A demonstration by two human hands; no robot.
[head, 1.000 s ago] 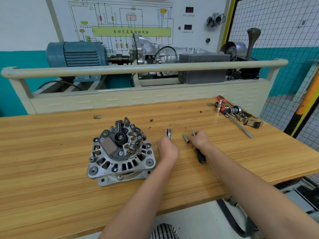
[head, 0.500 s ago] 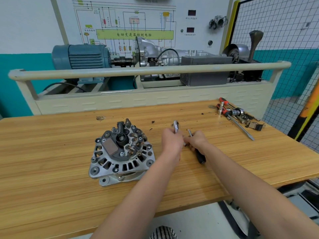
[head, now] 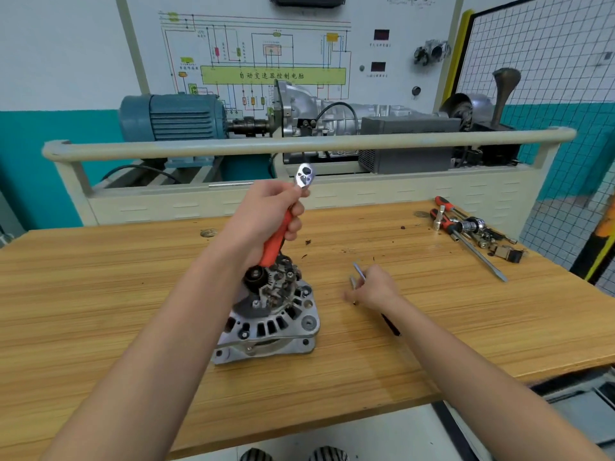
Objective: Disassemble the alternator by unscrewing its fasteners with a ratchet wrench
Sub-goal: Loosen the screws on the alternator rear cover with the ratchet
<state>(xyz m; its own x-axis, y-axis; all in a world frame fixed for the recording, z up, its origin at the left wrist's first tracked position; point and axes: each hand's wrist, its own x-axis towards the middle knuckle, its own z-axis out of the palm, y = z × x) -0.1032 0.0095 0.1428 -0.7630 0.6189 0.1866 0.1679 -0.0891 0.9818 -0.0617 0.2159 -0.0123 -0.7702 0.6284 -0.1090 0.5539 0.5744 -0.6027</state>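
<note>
The silver alternator stands on the wooden workbench, rear side up with black parts on top. My left hand is raised above it, shut on a ratchet wrench with an orange handle; its chrome head points up and away. To the right of the alternator, my right hand rests on the bench, fingers on small metal extension bars. A black-handled tool lies partly under my right wrist.
Red-handled screwdrivers, sockets and bits lie at the bench's back right. Behind the bench stands a training rig with a beige rail, a blue motor and a gearbox. A wire fence is at the right.
My left hand has lifted the ratchet wrench off the bench and carried it up over the alternator. My right hand stayed by the metal bars. The view has shifted left.
</note>
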